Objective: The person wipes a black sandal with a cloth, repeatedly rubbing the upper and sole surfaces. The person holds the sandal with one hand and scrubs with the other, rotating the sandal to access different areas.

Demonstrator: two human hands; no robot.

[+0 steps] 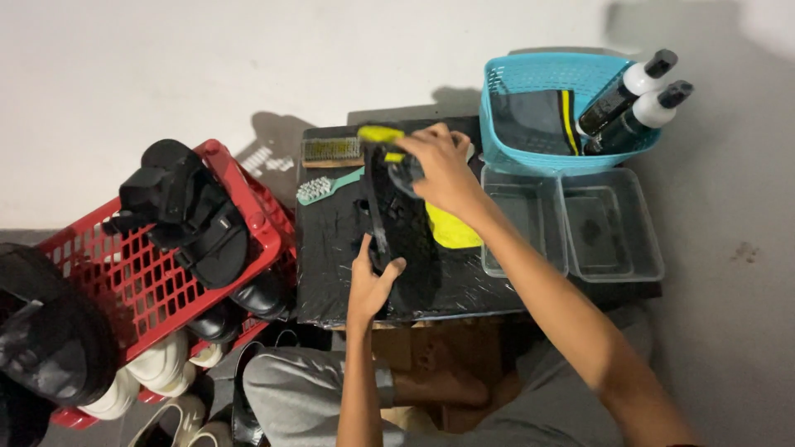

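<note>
A black sandal (403, 233) lies lengthwise on a small black-covered table (331, 265). My left hand (371, 281) grips its near end, thumb on top. My right hand (439, 165) is closed over the far end of the sandal, holding a brush with a yellow-green handle (379, 133) against it. A yellow cloth (451, 230) lies under my right wrist, beside the sandal.
A wooden wire brush (331, 151) and a teal toothbrush (325, 188) lie at the table's back left. A blue basket (530, 74) holds two dark bottles (629, 95). Two clear tubs (613, 223) sit at right. A red crate (141, 273) of shoes stands left.
</note>
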